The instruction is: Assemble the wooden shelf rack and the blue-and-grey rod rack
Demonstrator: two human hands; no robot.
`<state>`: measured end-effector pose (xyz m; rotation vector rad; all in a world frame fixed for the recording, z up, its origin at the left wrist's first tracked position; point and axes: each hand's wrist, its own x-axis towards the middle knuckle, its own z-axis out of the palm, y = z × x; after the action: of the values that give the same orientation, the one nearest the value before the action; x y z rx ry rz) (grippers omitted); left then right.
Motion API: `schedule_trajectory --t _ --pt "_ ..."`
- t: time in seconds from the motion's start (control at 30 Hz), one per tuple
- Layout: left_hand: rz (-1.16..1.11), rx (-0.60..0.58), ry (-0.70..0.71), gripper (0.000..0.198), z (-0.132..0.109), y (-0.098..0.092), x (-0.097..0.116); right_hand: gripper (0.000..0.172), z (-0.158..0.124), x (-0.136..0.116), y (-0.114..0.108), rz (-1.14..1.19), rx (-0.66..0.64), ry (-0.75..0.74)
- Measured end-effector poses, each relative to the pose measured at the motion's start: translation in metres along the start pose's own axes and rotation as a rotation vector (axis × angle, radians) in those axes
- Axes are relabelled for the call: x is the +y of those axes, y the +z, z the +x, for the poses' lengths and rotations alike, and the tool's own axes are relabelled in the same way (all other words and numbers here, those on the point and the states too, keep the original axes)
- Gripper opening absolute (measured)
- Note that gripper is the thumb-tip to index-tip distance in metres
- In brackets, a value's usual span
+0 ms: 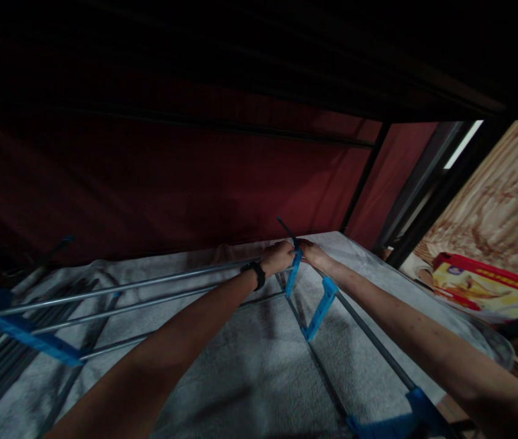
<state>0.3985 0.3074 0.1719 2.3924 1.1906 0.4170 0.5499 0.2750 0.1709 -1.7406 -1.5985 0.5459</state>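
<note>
Metal tubes and blue plastic brackets form a partly joined rack frame lying on a grey blanket [241,378]. My left hand [278,256], with a black watch at its wrist, is closed around the end of a metal tube [149,283] beside a blue bracket [294,271]. On the bracket's other side, my right hand [312,251] is closed at its upper end; the fingertips are partly hidden. A second blue bracket [322,310] sits nearer on the side tubes. At the left, a long blue bracket [35,338] carries the other ends of several tubes.
A bundle of loose tubes [16,360] lies at the left on the blanket. Dark bed-like posts [446,195] and a red wall [195,195] enclose the far side. A red and yellow box [487,285] stands at the right, near a patterned curtain [510,189].
</note>
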Motion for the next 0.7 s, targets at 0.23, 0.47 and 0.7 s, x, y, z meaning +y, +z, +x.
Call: schedule_trajectory --t 0.23,0.47,0.7 --pt "-0.007 -0.012 0.013 0.026 0.002 -0.004 0.002 0.015 0.007 0.005 0.006 -0.179 -0.013 -0.033" --pt "0.002 0.018 0.008 0.029 0.001 -0.004 0.003 0.02 0.016 0.01 0.015 -0.263 -0.023 -0.017" --pt "0.017 0.048 0.042 0.026 -0.006 -0.001 0.004 0.019 0.015 0.009 0.013 -0.176 -0.006 -0.015"
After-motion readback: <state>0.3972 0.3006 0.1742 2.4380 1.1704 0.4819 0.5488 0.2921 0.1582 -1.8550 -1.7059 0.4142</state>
